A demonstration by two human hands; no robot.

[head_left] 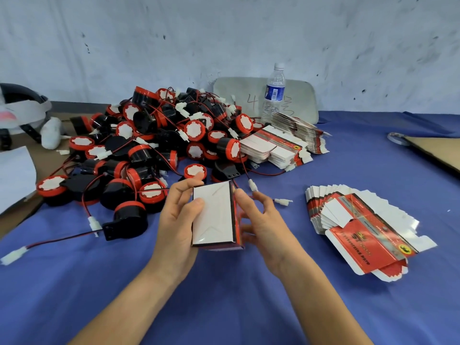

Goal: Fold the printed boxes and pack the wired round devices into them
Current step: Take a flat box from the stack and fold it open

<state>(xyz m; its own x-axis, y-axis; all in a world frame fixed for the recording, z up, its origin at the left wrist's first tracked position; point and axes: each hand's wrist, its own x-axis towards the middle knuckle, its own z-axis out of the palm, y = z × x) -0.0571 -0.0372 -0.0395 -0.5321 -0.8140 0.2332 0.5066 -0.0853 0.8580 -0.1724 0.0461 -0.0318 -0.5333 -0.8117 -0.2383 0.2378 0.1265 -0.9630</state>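
— Devices?
— A pile of wired round devices (149,135) at left, its nearest one just beyond the left hand (174,220)
— And the box?
— That hand clasps the printed box (214,212) (thumb on the white face), long axis pointing away; the right hand (263,220) pinches its red side

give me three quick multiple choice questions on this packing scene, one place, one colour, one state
1. Where is the water bottle? A. far side, by the wall B. on a shelf C. on the floor
2. The cloth is: A. green B. blue C. yellow
3. The nearest box is: A. flat on the cloth B. held by left hand and right hand C. torn
Answers: A, it stands behind the flat cartons; B, blue surrounds the hands; B, both hands' fingers grip it.
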